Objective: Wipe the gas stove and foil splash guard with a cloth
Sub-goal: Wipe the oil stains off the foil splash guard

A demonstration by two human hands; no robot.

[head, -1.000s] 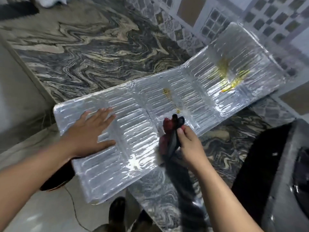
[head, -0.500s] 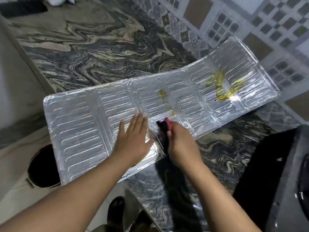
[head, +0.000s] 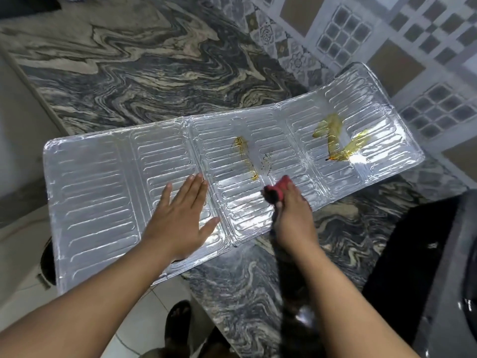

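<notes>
Bright even light, foil splash guard (head: 165,161) glare, wide-angle edge warp.

marble counter (head: 144,73) | foil splash guard (head: 103,192) flat, perhaps overhanging the edge

Bare forearms, no sleeves; apparently dark sandals (head: 178,321).

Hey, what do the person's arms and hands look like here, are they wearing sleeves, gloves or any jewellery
Both forearms are bare all the way to the frame edge: no sleeves show. The left hand and right hand have no gloves, and no rings, bracelet or watch can be seen. Fingernails on the left fingers look short and unpainted.
</notes>
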